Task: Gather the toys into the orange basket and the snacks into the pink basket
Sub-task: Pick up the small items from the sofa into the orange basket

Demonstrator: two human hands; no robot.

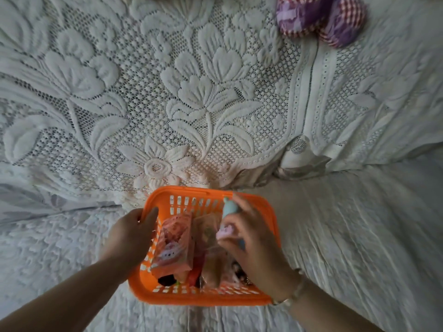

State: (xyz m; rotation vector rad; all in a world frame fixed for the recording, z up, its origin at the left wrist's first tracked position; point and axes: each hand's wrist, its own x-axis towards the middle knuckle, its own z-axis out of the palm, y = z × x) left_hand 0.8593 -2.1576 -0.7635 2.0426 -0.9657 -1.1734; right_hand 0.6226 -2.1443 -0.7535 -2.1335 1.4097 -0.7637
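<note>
Orange basket (pixel 273 226), contents blurred, right hand (pixel 251 245) hiding small toys (pixel 226 221)

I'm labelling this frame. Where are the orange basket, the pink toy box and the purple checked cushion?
orange basket (pixel 206 298), head view, near rim.
pink toy box (pixel 173 245), head view, printed face.
purple checked cushion (pixel 321 17), head view, middle.

Dim, soft daylight, no hard shadows. Far lace bedspread (pixel 191 97) reads brightest; near right cloth falls to grey. Lace relief shaded gently, light seeming to come from the far side. No glare. Wide-angle bending strong at edges: pattern curves at left and right. Right hand (pixel 251 243) and the small toy (pixel 226 232) it holds smeared by motion blur. Orange basket (pixel 153 293) rim slightly soft. Far right purple cloth (pixel 321 17) blurred.
</note>
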